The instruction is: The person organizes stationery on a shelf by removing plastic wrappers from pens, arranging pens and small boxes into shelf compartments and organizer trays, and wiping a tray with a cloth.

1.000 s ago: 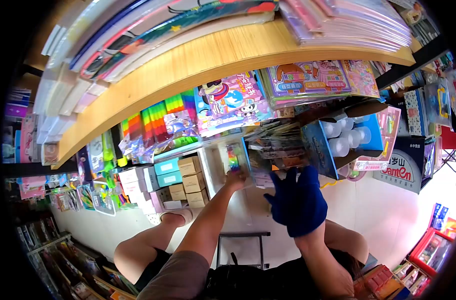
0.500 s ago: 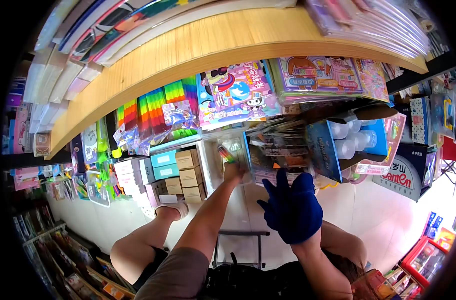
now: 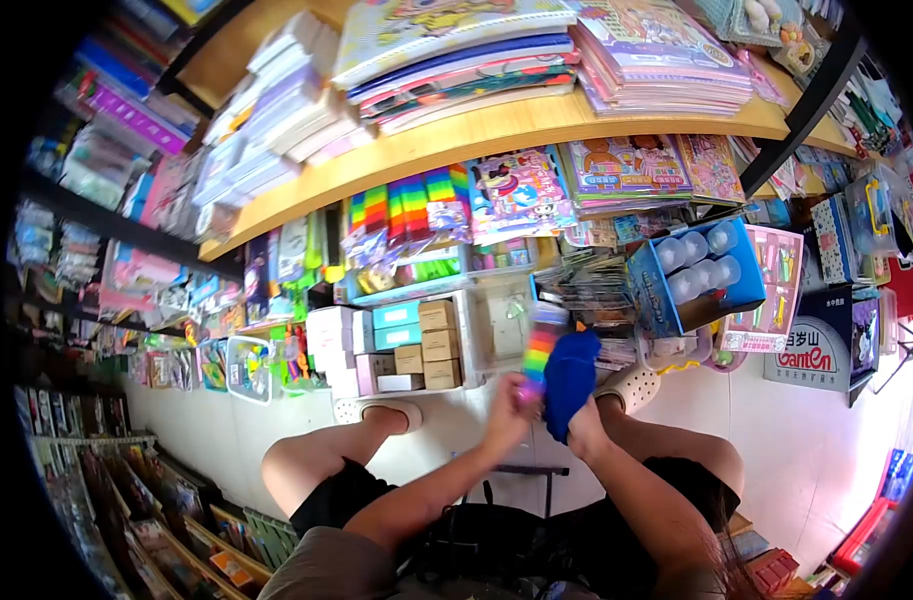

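A rainbow-striped packet (image 3: 539,352), blurred by motion, stands upright in my bare left hand (image 3: 517,400), whose fingers are closed round its lower end. Right beside it is my right hand (image 3: 571,385) in a blue glove, seen edge-on; its fingers are hidden from this angle, and whether it touches the packet is unclear. Behind the hands is a clear plastic bin (image 3: 499,325). Small brown boxes (image 3: 440,345) and teal boxes (image 3: 397,337) stand in a container to its left.
A wooden shelf (image 3: 427,150) with stacked books spans the front. Below it lie rainbow packets (image 3: 409,208) and a pink booklet (image 3: 520,195). A blue box of clear cups (image 3: 697,270) stands to the right, near a dark carton (image 3: 815,350). A stool (image 3: 549,480) is beneath me.
My left hand has come out of the clear bin with the rainbow packet and moved right. My gloved hand has turned edge-on beside it. The view has shifted, showing more of the upper shelf.
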`<state>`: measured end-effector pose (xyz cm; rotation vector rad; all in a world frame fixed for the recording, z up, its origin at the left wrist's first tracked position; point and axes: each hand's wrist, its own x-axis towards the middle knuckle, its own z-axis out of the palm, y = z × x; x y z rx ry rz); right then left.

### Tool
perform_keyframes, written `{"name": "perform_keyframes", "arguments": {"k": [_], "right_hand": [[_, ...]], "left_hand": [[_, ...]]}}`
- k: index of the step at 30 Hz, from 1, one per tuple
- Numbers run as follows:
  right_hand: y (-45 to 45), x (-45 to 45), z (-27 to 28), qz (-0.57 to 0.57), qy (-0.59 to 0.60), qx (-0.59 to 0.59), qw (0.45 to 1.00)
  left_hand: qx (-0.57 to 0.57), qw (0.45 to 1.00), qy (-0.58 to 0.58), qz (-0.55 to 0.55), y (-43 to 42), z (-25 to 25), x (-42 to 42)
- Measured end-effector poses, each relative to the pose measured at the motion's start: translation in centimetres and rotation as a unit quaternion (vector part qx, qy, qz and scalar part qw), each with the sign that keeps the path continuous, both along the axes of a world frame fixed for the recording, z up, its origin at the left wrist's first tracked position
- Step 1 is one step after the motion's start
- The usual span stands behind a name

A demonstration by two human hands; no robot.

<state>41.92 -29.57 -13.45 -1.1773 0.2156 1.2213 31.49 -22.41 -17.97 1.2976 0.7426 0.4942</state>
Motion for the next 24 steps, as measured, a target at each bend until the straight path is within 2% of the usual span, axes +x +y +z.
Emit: {"name": "perform_keyframes", "arguments": {"k": [1,3,4,5,9,10,11,12,14,15,17,19,21,22,23,24], "right_hand": [[-0.1,-0.6,-0.4,-0.017,-0.031,-0.007,0.999],[-0.1,-0.9,-0.6,-0.051,-0.096,-0.025,0.994],[0.1,0.1,0.4,-0.08,-0.047,-0.047,0.995],[0.4,0.7,1.6,-0.122,-0.055,0.012,0.991],[0.9,4.0,0.0,-0.204,-0.113,0.031,0.972],[1.4,4.6,0.4,-0.25,-0.076,0.028,0.965],[1.6,5.1,0.8,-0.228,-0.063,0.058,0.97],[1.7,5.5,1.5,-0.205,-0.049,0.086,0.974],[2.6,5.0,2.1,-0.192,-0.001,0.157,0.969],[2.9,4.1,2.6,-0.135,0.034,0.153,0.978],[3.1,1.9,3.9,-0.02,0.099,0.142,0.985],[3.8,-1.7,2.2,0.082,0.135,0.117,0.98],[3.2,-5.5,4.0,0.2,-0.009,0.085,0.976],[3.3,-6.2,4.6,0.186,-0.023,0.073,0.98],[3.5,-6.6,5.1,0.171,-0.036,0.061,0.983],[3.9,-6.7,5.1,0.154,-0.01,0.045,0.987]], "left_hand": [[0.087,0.995,0.002,-0.055,-1.6,2.1,0.0],[-0.063,0.992,-0.001,-0.105,-2.8,5.1,-1.2],[-0.139,0.982,-0.005,-0.13,-3.4,5.9,-1.7],[-0.129,0.98,-0.017,-0.15,-3.6,6.4,-2.4],[-0.095,0.973,-0.043,-0.205,-4.0,7.9,-6.4],[-0.107,0.971,-0.055,-0.205,-3.7,8.3,-7.3],[-0.118,0.969,-0.067,-0.206,-3.4,8.7,-8.0],[-0.07,0.982,-0.048,-0.166,-3.2,9.1,-8.5],[-0.067,0.995,-0.048,-0.062,-2.4,10.0,-8.9],[-0.067,0.996,-0.049,-0.008,-2.1,10.4,-9.1],[-0.022,0.999,-0.037,-0.006,-1.4,9.9,-9.1],[0.031,0.999,0.004,-0.009,-1.1,10.0,-8.2],[0.123,0.992,-0.011,0.007,-1.3,10.1,-7.3],[0.127,0.991,0.009,0.03,-1.1,10.4,-7.4],[0.061,0.997,0.015,0.034,-1.1,11.0,-8.0],[0.06,0.997,-0.004,0.044,-0.6,10.7,-8.3]]}}
